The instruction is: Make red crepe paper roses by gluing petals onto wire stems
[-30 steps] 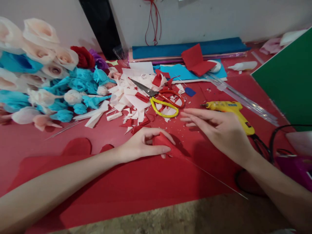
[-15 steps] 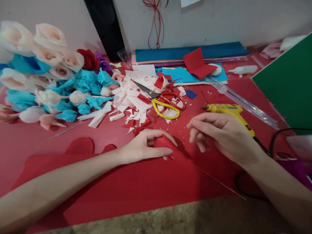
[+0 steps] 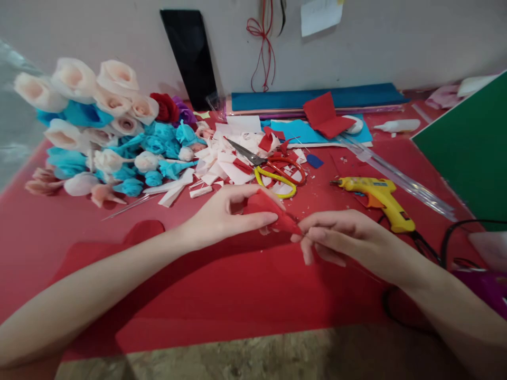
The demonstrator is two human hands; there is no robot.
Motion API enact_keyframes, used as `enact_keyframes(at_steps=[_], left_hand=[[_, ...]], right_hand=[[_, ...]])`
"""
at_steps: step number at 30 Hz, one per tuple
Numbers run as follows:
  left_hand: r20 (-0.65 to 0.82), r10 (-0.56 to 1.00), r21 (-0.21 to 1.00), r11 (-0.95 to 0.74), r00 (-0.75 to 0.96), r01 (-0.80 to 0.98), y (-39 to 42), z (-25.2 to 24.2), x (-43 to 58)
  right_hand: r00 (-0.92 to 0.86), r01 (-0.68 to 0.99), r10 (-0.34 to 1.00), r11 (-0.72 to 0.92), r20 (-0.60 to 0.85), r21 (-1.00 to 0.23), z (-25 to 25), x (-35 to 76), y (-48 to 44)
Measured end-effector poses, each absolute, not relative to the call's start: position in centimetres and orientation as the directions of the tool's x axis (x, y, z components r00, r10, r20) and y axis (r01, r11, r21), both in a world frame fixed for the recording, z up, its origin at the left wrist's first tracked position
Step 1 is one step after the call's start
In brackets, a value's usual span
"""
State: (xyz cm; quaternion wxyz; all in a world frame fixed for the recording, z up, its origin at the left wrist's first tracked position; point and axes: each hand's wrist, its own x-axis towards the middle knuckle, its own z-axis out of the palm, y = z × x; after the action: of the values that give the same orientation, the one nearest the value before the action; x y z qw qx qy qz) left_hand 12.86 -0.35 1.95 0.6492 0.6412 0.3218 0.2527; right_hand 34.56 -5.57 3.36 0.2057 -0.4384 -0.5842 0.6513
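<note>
My left hand [image 3: 222, 215] is closed round a piece of red crepe paper [image 3: 261, 205], thumb on the near side and fingers behind it. The paper tapers to a point towards the right. At that tip, my right hand [image 3: 358, 240] pinches the base of the paper and the thin wire stem, which is mostly hidden by the hand. Both hands are above a large red paper sheet [image 3: 190, 301] along the table's front edge. A rounded red paper piece [image 3: 146, 230] lies behind my left forearm.
Beyond the hands lie scissors [image 3: 273, 174] on white and red paper scraps [image 3: 214, 158]. Several paper flowers [image 3: 119, 132] are heaped at left. A yellow glue gun [image 3: 376, 192] is at right, near clear sticks [image 3: 407, 174] and a green board [image 3: 467, 142]. A black phone-like slab [image 3: 190, 58] leans on the wall.
My right hand has moved left and down to pinch the paper's tapered end and wire. My left hand has lifted the red paper slightly. The camera view has shifted.
</note>
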Motion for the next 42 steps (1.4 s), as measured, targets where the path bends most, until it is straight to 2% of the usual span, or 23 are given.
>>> enact_keyframes(at_steps=[3,8,11,15,20,24,31,33,35,38,42], left_hand=[[-0.070,0.752,0.997,0.064,0.656,0.032,-0.5,2.1,12.8],[0.059,0.767,0.971,0.104,0.638,-0.216,-0.8,2.0,13.0],[0.084,0.760,0.958,0.116,0.644,-0.262,-1.1,1.7,13.2],[0.071,0.777,0.973,0.084,0.626,-0.214,-1.8,1.6,13.4],[0.134,0.798,0.984,-0.037,0.587,-0.174,-2.3,2.1,13.5],[0.145,0.793,0.986,-0.066,0.592,-0.153,-2.4,2.3,13.5],[0.090,0.797,0.994,-0.031,0.597,-0.109,-2.5,1.9,13.6],[0.144,0.818,0.989,-0.114,0.557,-0.089,-2.5,1.9,13.7],[0.274,0.815,0.956,-0.290,0.511,-0.051,-2.5,2.0,13.7],[0.491,0.703,0.815,-0.579,0.515,0.013,-2.5,2.2,13.6],[0.587,0.582,0.683,-0.729,0.563,0.043,-2.7,2.4,13.6]], right_hand=[[-0.508,0.220,0.795,-0.254,-0.333,-0.942,3.7,34.3,-5.9],[-0.496,0.162,0.824,-0.220,-0.272,-0.962,3.9,33.8,-6.5],[-0.488,0.105,0.842,-0.204,-0.229,-0.973,4.0,33.5,-6.8],[-0.463,0.078,0.863,-0.187,-0.202,-0.979,4.0,33.2,-7.3],[-0.455,0.182,0.863,-0.153,-0.221,-0.971,4.1,32.7,-7.6],[-0.463,0.226,0.856,-0.138,-0.231,-0.964,4.1,32.4,-7.6],[-0.479,0.097,0.838,-0.245,-0.261,-0.965,4.1,32.4,-7.5],[-0.470,0.046,0.844,-0.269,-0.259,-0.962,3.9,32.4,-7.5],[-0.464,0.001,0.847,-0.294,-0.261,-0.956,3.7,32.4,-7.5],[-0.449,-0.037,0.852,-0.319,-0.269,-0.947,3.6,32.2,-7.4],[-0.437,-0.059,0.849,-0.356,-0.297,-0.933,3.7,32.1,-7.5]])
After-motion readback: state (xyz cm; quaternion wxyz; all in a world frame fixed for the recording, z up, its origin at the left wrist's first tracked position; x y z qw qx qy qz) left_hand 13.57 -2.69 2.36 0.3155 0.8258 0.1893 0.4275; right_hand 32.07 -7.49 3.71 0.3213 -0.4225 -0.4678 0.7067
